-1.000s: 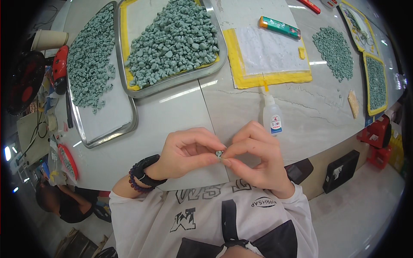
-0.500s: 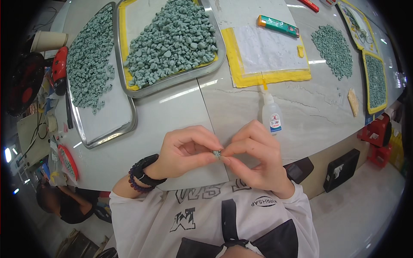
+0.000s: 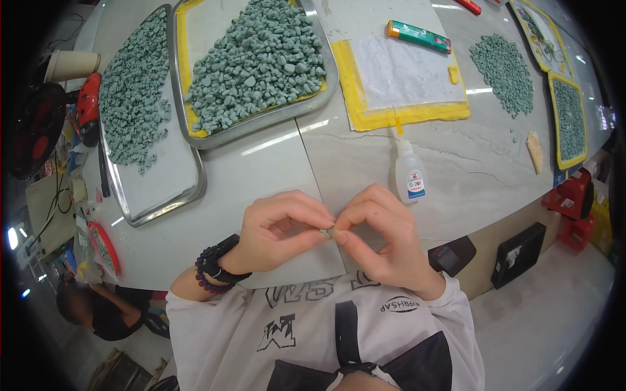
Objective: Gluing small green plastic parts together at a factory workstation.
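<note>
Between my fingertips, close to the table's near edge, is a small grey-green stone piece, mostly hidden by the fingers. I cannot make out whether it is one stone or two pressed together. My left hand pinches it between thumb and index finger, a dark watch and beaded bracelet on that wrist. From the other side my right hand is closed on it with thumb and fingertips touching the left ones. Just beyond the right hand lies a white glue bottle with a yellow nozzle.
Metal trays of green stones stand far left. A yellow-edged pad carries a green box cutter-like case. To the right are a loose stone heap, a beige piece and a yellow-rimmed tray. Another person sits lower left.
My fingertips have closed further over the stone piece, and less of it shows. The right hand has shifted slightly left. The view has shifted slightly.
</note>
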`<state>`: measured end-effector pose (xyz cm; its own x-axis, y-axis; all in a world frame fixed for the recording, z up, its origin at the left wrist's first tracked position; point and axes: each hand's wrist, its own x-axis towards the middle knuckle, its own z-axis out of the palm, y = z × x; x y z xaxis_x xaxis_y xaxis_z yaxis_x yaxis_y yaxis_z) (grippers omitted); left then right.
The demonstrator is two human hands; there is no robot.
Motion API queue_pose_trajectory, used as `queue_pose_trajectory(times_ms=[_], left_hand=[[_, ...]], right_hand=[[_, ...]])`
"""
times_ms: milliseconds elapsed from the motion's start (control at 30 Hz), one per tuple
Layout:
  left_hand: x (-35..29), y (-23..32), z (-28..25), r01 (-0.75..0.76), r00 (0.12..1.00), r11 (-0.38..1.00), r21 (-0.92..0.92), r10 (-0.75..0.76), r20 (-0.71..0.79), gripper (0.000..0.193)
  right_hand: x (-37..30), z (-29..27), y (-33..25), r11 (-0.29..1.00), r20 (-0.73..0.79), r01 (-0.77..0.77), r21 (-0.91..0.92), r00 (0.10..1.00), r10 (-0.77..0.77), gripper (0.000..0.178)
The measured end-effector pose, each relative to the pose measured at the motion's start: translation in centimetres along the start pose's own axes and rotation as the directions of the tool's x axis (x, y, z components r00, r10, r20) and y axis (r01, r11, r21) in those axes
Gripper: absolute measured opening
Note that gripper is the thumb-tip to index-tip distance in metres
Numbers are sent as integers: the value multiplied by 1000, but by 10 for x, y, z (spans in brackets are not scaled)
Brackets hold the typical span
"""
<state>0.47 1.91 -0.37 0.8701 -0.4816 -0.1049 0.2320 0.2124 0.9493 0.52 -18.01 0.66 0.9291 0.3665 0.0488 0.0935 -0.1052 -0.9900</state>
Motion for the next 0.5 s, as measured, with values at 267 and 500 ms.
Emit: queue_pose_trajectory(times_ms=[267, 500], left_hand=[[-3, -3, -6, 76, 995, 994, -80, -81, -63, 15], [1, -8, -6, 19, 997, 999, 51, -16, -71, 14]], right_hand=[[5, 17, 13, 910, -289, 238, -341, 894, -342, 23], [-2, 13, 15, 876, -324, 262, -404, 855, -405, 18]])
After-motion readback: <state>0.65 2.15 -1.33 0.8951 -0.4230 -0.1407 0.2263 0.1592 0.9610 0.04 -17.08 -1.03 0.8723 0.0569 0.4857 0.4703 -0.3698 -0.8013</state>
